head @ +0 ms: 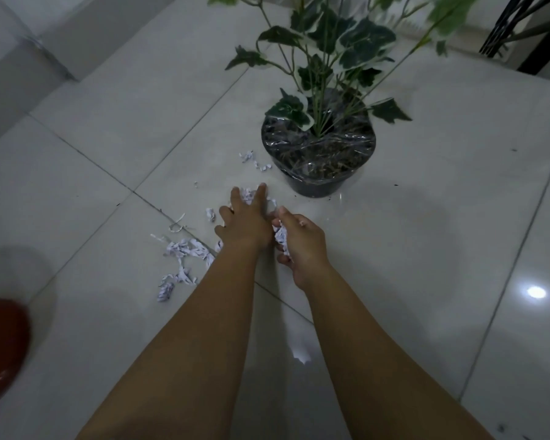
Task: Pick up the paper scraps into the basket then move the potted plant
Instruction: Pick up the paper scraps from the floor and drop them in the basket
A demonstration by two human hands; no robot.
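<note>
Two handfuls at once looks risky: right hand is clenched on a wad of paper scraps, left hand spread flat raking more, potted plant at one o'clock. Overstuffed fist drops bits; basket's maybe that red blur at eight.

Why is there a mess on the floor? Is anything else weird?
Torn paper scraps lie scattered over the tiled floor, left of the potted plant. The right hand clutches a bunch; the left hand presses on more. The pot stands upright, with odd crinkled clear plastic over its soil.
</note>
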